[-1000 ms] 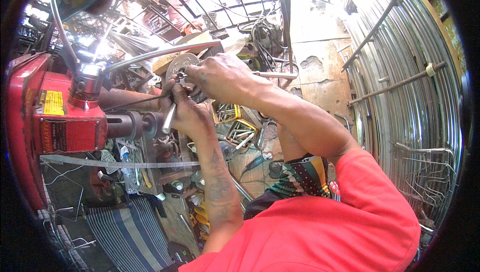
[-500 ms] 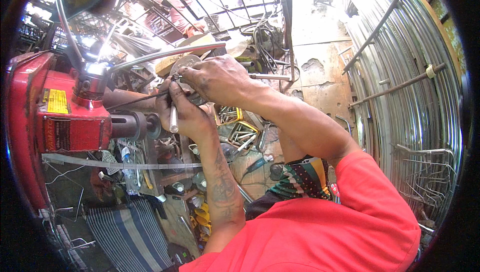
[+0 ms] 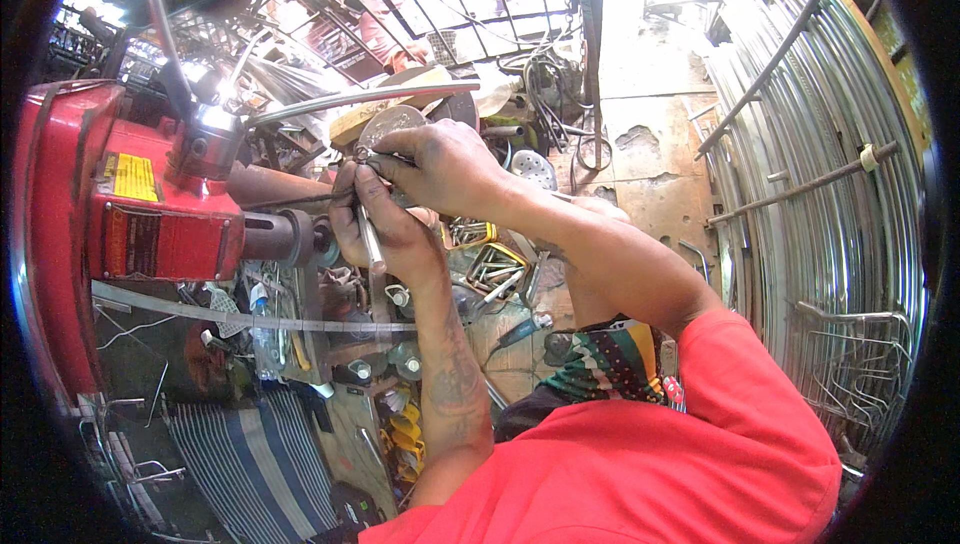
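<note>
My left hand [image 3: 392, 234] is closed around a short shiny metal rod [image 3: 371, 244], whose lower end sticks out past the fingers. My right hand [image 3: 448, 166] meets it from the right, its fingers pinched at the rod's upper end around a small part too hidden to name. Beyond the fingers lies a round metal disc [image 3: 390, 122]. To the left stands a red drill press [image 3: 165, 224] with a grey cylindrical shaft on its side. A thin dark bar [image 3: 295, 202] runs from beside it towards my left hand.
Long metal tubes [image 3: 830, 154] fill a rack on the right. Yellow-edged trays of metal pieces [image 3: 497, 272] and a blue-green power tool [image 3: 520, 329] lie below my hands. A flat metal strip [image 3: 260, 320] crosses the lower left above a striped cloth [image 3: 255, 464]. Cables [image 3: 545, 84] hang at the back.
The view has shifted, so things appear slightly further right. My right fingers have drawn closer over the rod's upper end. The silver rod that stuck out behind my right wrist no longer shows.
</note>
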The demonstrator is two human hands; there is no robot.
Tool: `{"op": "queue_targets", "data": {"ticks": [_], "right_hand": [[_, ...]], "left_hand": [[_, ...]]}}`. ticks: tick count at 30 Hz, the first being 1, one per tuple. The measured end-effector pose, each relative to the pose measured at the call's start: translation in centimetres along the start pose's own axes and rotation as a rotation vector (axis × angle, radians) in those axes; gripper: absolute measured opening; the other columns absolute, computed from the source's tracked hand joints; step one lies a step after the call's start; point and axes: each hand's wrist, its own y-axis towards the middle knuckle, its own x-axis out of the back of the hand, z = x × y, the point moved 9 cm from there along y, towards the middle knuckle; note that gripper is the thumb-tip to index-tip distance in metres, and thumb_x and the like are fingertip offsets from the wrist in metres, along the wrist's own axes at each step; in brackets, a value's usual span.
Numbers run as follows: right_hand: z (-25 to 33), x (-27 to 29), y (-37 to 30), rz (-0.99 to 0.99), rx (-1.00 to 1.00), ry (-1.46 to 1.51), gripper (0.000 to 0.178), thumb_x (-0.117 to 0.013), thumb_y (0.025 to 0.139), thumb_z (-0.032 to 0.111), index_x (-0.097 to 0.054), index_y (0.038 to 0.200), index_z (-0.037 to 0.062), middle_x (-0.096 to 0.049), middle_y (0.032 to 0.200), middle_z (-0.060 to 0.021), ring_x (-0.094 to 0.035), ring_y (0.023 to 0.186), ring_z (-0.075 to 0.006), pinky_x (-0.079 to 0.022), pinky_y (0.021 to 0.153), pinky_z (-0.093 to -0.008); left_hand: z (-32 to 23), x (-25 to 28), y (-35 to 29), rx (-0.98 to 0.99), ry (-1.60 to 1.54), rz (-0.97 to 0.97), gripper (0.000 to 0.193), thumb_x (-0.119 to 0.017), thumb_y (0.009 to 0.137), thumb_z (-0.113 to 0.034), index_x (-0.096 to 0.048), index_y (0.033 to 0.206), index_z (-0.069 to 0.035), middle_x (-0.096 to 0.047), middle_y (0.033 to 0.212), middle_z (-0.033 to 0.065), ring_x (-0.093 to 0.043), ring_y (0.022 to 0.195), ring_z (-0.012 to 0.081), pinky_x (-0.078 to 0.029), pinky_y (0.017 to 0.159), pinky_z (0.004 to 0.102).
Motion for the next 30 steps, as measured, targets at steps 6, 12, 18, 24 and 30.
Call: {"op": "queue_targets", "data": {"ticks": [6,12,18,24,30], "right_hand": [[-1.7,-1.3,0.1,0.120,-0.155,0.210,0.029,-0.061,0.085,0.033,-0.070,0.097,0.0072,-0.067,0.081,-0.0170,-0.065,0.076,-0.0334,-0.051,0.071,-0.0398],[-0.4,0.4,0.1,0.039,0.009,-0.021,0.028,-0.062,0.084,0.033,-0.072,0.092,0.0086,-0.067,0.075,-0.0149,-0.064,0.073,-0.0331,-0.050,0.068,-0.0420],[0.1,0.1,-0.1,0.069,-0.013,-0.150,0.026,-0.060,0.084,0.033,-0.071,0.084,0.0101,-0.066,0.074,-0.0145,-0.064,0.075,-0.0335,-0.050,0.068,-0.0453],[2.2,0.7,-0.7,-0.161,0.166,-0.250,0.023,-0.059,0.083,0.030,-0.071,0.082,0.0098,-0.066,0.073,-0.0149,-0.063,0.076,-0.0344,-0.050,0.067,-0.0462],[1.6,0.3,-0.6,-0.169,0.053,-0.193,0.020,-0.064,0.082,0.029,-0.070,0.089,0.0113,-0.069,0.078,-0.0101,-0.062,0.082,-0.0310,-0.050,0.069,-0.0406]], "left_hand": [[-0.4,-0.2,-0.1,0.123,-0.140,0.002,0.020,-0.057,0.091,-0.009,-0.060,0.102,0.008,-0.062,0.090,0.0093,-0.058,0.075,0.0134,-0.046,0.063,0.0247],[-0.4,-0.2,0.2,0.219,-0.029,0.070,0.018,-0.056,0.091,-0.006,-0.061,0.102,0.008,-0.063,0.089,0.0083,-0.057,0.074,0.0119,-0.045,0.062,0.0239],[-1.1,-0.1,0.5,-0.031,0.146,0.054,0.018,-0.057,0.092,-0.007,-0.062,0.100,0.008,-0.065,0.088,0.0103,-0.060,0.076,0.0139,-0.049,0.068,0.0258],[-0.4,0.2,0.4,0.074,0.007,0.027,0.019,-0.058,0.092,-0.008,-0.061,0.100,0.009,-0.066,0.089,0.0125,-0.063,0.080,0.0169,-0.051,0.071,0.0276],[0.9,0.0,0.2,0.211,-0.187,-0.017,0.020,-0.059,0.091,-0.008,-0.061,0.101,0.009,-0.066,0.092,0.0126,-0.063,0.079,0.0181,-0.051,0.072,0.0282]]}}
